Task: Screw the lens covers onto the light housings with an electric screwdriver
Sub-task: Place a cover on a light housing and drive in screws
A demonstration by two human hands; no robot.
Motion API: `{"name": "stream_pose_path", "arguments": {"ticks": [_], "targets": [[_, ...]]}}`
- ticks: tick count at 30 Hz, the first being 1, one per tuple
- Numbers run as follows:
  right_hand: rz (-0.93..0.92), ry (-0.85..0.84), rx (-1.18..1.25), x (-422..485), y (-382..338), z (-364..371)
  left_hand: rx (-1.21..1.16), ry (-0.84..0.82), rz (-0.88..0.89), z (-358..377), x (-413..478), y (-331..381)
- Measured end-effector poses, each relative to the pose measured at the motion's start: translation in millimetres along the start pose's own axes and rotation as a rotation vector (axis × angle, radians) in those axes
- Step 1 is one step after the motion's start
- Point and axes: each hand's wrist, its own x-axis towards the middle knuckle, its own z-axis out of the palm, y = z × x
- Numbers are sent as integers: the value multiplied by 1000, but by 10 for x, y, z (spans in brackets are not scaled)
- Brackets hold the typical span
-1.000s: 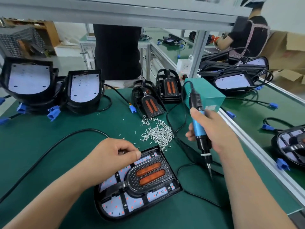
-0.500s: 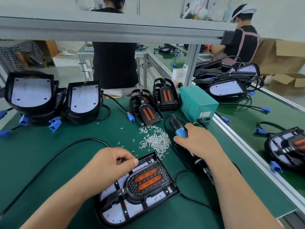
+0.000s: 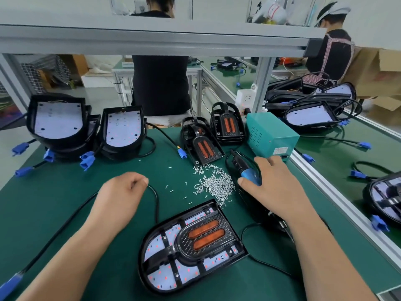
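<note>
A black light housing (image 3: 156, 276) lies on the green mat in front of me, with a lens cover with two orange lenses (image 3: 204, 233) seated in it. My left hand (image 3: 121, 192) hovers to the upper left of it beside a black cable, fingers curled, with nothing visible in it. My right hand (image 3: 275, 187) lies over the blue-handled electric screwdriver (image 3: 249, 175), which rests flat on the mat right of the screw pile (image 3: 214, 185); its thumb and fingers wrap round the handle. The tip end is hidden under my wrist.
Open housings (image 3: 56, 122) (image 3: 121, 131) with blue plugs stand at the back left. Spare lens covers (image 3: 201, 144) (image 3: 227, 124) and a teal power box (image 3: 271, 135) stand behind the screws. More housings (image 3: 310, 116) (image 3: 386, 198) lie on the conveyor at the right. Two people stand beyond the bench.
My right hand has lowered the screwdriver from upright in the air to flat on the mat. My left hand has come off the housing's corner and moved up and left.
</note>
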Motion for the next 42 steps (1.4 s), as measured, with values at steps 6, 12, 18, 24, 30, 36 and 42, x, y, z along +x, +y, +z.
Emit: {"name": "stream_pose_path", "arguments": {"ticks": [6, 12, 18, 24, 30, 36, 42], "targets": [[-222, -132, 388, -156, -248, -102, 460, -7, -112, -103, 163, -170], [-336, -687, 399, -291, -352, -36, 578, 61, -72, -88, 185, -171], [-395, -651, 697, -343, -490, -23, 190, 240, 92, -170, 79, 83], [-399, -556, 905, -378, -616, 31, -486, -175, -33, -102, -100, 286], [-365, -376, 1026, -389, -702, 98, -698, -546, 25, -7, -293, 385], [-274, -121, 1041, -367, -748, 100, -760, -718, 21, -73, -387, 394], [-323, 43, 1124, -383, -826, 155, -880, -802, -17, 10, -331, 403]]}}
